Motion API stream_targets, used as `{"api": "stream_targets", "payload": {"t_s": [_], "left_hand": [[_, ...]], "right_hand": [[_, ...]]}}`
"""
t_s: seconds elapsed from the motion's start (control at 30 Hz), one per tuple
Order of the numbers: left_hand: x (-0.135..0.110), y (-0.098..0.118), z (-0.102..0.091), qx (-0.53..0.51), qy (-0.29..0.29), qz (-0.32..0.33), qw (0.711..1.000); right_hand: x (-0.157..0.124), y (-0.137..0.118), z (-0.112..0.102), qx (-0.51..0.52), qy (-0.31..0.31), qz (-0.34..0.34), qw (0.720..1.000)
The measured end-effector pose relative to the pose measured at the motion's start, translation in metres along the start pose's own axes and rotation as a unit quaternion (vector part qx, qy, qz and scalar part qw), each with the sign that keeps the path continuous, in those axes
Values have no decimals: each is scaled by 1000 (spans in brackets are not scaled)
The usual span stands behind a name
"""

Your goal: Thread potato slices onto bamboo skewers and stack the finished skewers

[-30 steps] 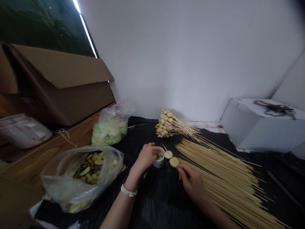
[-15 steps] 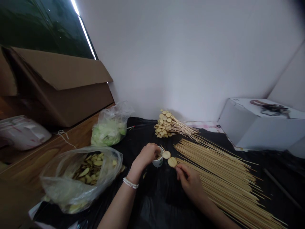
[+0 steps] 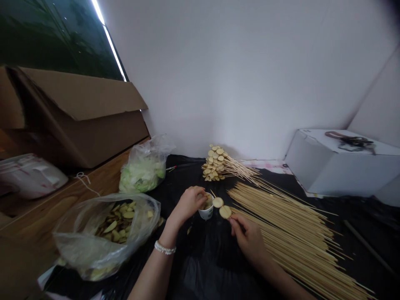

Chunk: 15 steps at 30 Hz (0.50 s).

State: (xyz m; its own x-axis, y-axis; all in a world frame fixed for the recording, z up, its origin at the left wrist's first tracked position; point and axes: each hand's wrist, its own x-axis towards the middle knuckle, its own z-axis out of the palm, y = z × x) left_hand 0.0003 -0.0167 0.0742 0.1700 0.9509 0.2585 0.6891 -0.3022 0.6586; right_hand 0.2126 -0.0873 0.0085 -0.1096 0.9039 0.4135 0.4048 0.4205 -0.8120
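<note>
Pinching a thin bamboo skewer (image 3: pixel 213 194) near its lower end in the right hand (image 3: pixel 250 238), thumb and fingertips closed narrow around the wood, with two round yellow vegetable slices (image 3: pixel 221 207) threaded on it, one just beside the other. Pointed tip angled away from the right hand, close to a small white cup (image 3: pixel 206 213). Left hand (image 3: pixel 187 204) curled over the cup's rim, fingers bent toward yellow pieces inside; whether gripping anything or only touching, impossible to tell. Pearl bracelet (image 3: pixel 164 248) around the left wrist. Underneath, a black plastic sheet (image 3: pixel 190 275) with the cup standing on it. Just to the right, loose bamboo skewers (image 3: pixel 290 237) lying in long, nearly parallel rows. Farther off, a bunch of loaded skewers (image 3: pixel 214 163) near the wall. To the left, a clear plastic bag of yellow slices (image 3: pixel 81 237) at the edge of the wooden counter (image 3: pixel 37 221), and beyond it a bag of pale green leaves (image 3: pixel 143 177). Far left, a large cardboard box (image 3: pixel 75 116); far right, a white box (image 3: pixel 337 166) with a dark cord (image 3: pixel 350 141) on top.
</note>
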Motion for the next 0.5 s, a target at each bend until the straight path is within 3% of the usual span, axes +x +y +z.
{"api": "stream_targets", "payload": {"t_s": [0.33,0.5], "left_hand": [[-18,-3,-1,-86,60,-26,994],[-16,-7,4,-195,101,-48,974]], "right_hand": [[0,0,1,0,-9,5,1000],[0,1,1,9,-11,9,1000]]}}
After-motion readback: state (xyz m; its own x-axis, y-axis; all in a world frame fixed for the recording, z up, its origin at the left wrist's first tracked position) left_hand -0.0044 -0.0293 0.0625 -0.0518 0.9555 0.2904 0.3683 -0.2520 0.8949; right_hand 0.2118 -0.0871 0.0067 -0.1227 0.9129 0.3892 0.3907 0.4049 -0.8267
